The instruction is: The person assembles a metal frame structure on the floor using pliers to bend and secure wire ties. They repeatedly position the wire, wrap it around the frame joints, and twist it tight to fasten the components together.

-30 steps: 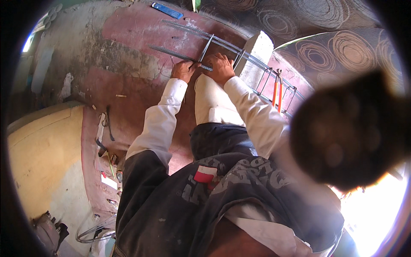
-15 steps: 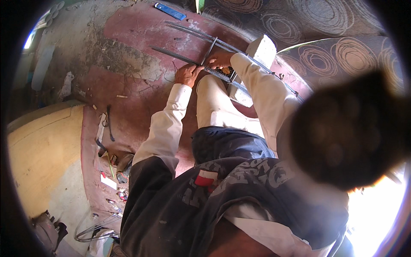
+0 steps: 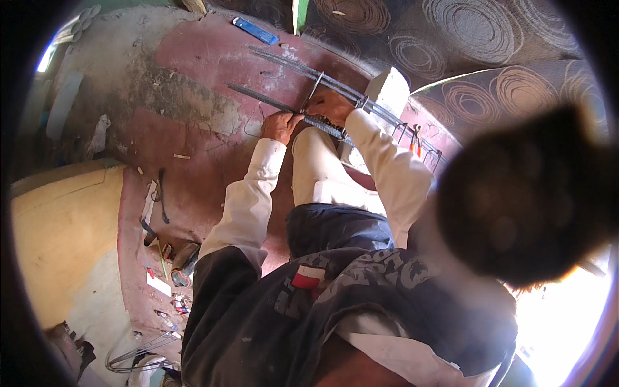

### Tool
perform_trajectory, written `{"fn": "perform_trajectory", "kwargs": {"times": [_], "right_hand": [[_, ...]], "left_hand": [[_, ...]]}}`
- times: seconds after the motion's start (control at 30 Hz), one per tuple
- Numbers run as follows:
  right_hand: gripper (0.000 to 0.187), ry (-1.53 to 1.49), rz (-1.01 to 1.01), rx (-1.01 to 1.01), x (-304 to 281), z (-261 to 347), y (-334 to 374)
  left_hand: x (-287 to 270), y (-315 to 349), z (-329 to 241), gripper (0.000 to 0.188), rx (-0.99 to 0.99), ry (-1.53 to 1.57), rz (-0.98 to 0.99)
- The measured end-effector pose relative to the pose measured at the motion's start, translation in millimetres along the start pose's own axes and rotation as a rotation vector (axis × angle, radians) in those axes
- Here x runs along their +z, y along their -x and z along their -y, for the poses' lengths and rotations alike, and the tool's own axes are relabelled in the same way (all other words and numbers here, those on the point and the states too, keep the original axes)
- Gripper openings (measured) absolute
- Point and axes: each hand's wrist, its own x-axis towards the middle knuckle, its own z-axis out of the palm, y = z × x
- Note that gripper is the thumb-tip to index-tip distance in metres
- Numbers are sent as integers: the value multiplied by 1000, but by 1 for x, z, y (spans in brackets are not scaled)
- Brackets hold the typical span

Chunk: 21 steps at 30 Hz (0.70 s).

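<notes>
Two long ribbed steel bars lie across the red floor, a near bar (image 3: pixel 258 95) and a far bar (image 3: pixel 284 59), joined by a bent steel stirrup (image 3: pixel 314 85). My left hand (image 3: pixel 280 126) is closed around the near bar just left of the stirrup. My right hand (image 3: pixel 332 106) grips the same bar a little further right, knuckles up, beside the stirrup. Both arms are in pale long sleeves. My bent knee in light trousers (image 3: pixel 319 168) is right under the hands. What the fingers pinch is too small to tell.
A white block (image 3: pixel 392 90) props the bars at the right. Orange-handled pliers (image 3: pixel 416 138) lie by more stirrups. A blue flat tool (image 3: pixel 256 30) lies at the far edge. Dark patterned fabric (image 3: pixel 490 39) covers the upper right. Wire loops (image 3: pixel 138 351) and scraps lie at lower left by a yellow slab (image 3: pixel 58 238).
Both hands have stayed on the near bar by the stirrup. The view has shifted, so the bars sit slightly lower in the picture and the pliers show again.
</notes>
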Motion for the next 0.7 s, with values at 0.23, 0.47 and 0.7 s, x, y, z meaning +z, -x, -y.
{"fn": "perform_trajectory", "kwargs": {"times": [0.23,0.47,0.7], "right_hand": [[29,299,-353,-201,41,17,50],[31,505,-522,-182,73,38,67],[20,311,-485,-108,83,26,66]], "left_hand": [[-10,-8,-9,22,-56,-161,165],[-47,-30,-42,35,-88,-189,378],[-70,-56,-103,29,-196,-383,447]]}}
